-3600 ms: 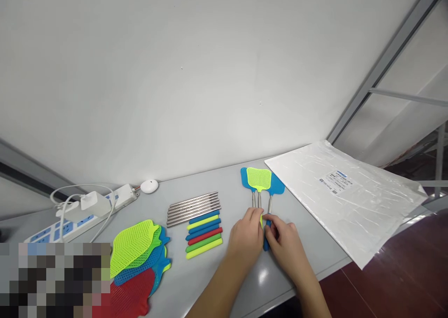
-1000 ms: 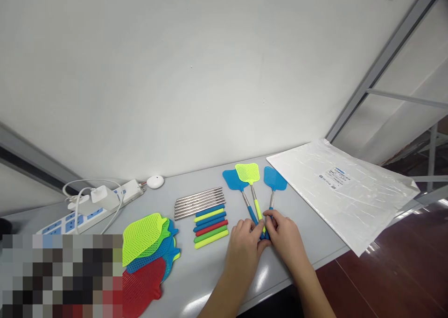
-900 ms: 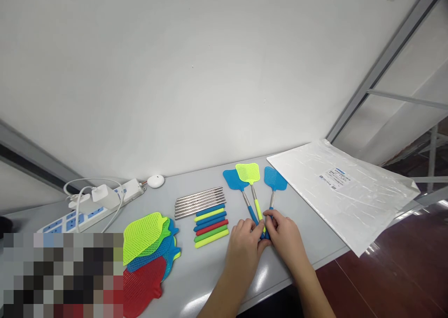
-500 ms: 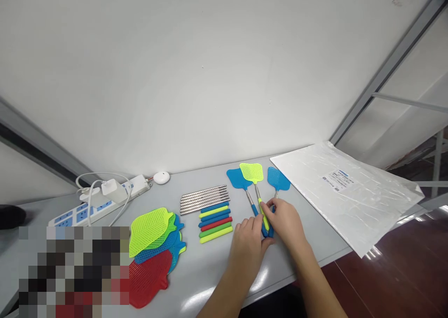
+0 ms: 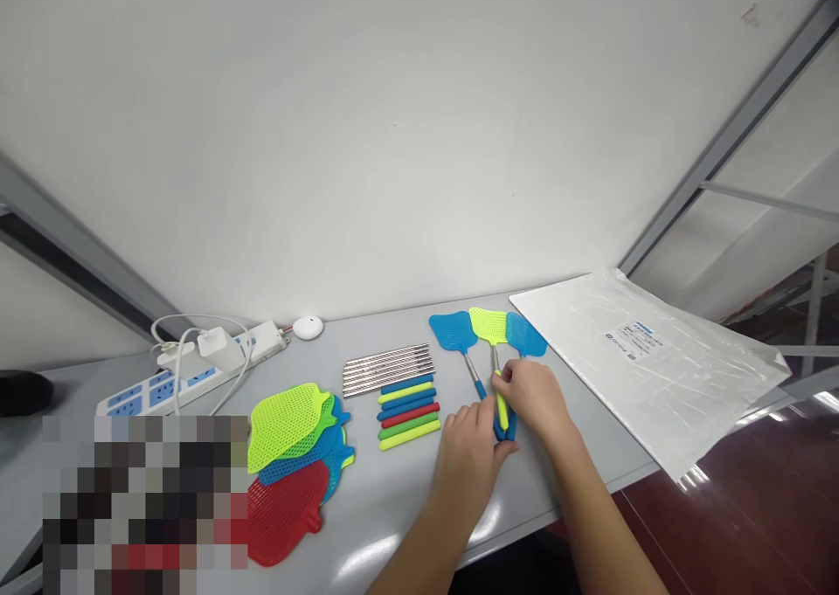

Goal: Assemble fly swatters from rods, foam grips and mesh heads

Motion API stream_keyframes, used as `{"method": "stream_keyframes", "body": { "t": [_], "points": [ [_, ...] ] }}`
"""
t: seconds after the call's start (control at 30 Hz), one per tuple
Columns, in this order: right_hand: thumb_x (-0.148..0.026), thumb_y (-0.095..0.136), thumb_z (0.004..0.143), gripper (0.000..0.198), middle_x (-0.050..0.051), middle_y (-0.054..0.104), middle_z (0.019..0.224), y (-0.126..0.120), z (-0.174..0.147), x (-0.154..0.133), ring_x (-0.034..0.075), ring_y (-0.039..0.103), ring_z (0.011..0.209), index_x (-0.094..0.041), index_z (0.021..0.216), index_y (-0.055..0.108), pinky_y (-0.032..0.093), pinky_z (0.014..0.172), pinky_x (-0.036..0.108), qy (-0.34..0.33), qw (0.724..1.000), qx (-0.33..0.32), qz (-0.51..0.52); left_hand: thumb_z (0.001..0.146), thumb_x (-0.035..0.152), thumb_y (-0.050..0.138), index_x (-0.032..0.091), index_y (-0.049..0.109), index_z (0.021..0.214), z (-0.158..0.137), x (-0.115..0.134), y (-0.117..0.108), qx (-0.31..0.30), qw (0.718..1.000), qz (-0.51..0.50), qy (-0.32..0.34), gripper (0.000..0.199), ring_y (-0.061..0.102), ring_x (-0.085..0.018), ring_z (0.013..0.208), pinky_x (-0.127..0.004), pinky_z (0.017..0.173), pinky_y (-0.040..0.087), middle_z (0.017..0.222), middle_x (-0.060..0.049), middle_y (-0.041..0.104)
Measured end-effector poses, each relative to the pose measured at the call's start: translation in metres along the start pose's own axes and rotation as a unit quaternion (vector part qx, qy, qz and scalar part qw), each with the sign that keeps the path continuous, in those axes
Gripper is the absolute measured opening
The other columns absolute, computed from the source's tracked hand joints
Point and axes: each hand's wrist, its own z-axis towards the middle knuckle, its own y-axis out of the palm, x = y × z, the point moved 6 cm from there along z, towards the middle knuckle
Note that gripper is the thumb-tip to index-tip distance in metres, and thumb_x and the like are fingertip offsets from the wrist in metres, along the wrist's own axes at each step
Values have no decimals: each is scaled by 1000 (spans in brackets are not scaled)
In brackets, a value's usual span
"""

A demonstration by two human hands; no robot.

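Note:
Three assembled fly swatters lie fanned out at the right of the desk. My right hand pinches the handle of the yellow-green fly swatter, the middle one. Its head meets the edge of the right blue fly swatter, whose handle is mostly behind my right hand. The left blue fly swatter has its handle under the curled fingers of my left hand. That hand's thumb is at the lower ends of the handles, and its fingers are closed around the left blue handle.
Left of my hands lie several coloured handles, a row of metal rods and a pile of loose swatter heads. A power strip with cables is farther left. A white plastic package covers the desk's right end.
The yellow-green fly swatter has shifted right, from overlapping the left blue head to meeting the right one. My right hand moved with its handle; my left hand stays by the handle ends.

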Motion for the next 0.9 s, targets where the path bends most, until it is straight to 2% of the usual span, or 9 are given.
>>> {"method": "stream_keyframes", "body": {
  "t": [0.23, 0.53, 0.77, 0.9],
  "points": [
    [-28, 55, 84, 26, 4, 63, 60, 4, -11, 2, 18, 55, 60, -20, 60, 57, 27, 62, 31, 0, 1000, 5, 19, 78, 29, 78, 20, 49, 127, 0, -1, 2, -4, 1000, 4, 5, 58, 60, -24, 89, -36, 75, 43, 97, -3, 66],
    [-42, 48, 93, 38, 1, 61, 61, 4, -19, 11, 17, 53, 58, -21, 62, 51, 30, 67, 32, 11, 992, 59, 108, 80, 32, 75, 20, 54, 121, 0, 1, 0, -3, 1000, 21, 12, 47, 60, -25, 88, -37, 75, 43, 95, -4, 64],
    [-54, 39, 95, 44, 2, 60, 62, 6, -43, 40, 19, 54, 58, -21, 77, 60, 36, 62, 31, 57, 967, 136, 210, 78, 35, 77, 21, 56, 115, -5, 1, -2, 13, 1000, 18, 7, 45, 59, -24, 84, -36, 72, 45, 91, -3, 63],
    [-55, 43, 93, 41, 2, 61, 60, 14, -43, 54, 20, 57, 59, -20, 81, 62, 39, 58, 29, 82, 956, 135, 248, 81, 39, 74, 22, 55, 115, -16, 3, -10, 42, 999, -17, 10, 42, 59, -24, 82, -35, 71, 46, 91, -4, 63]
  ]
}}
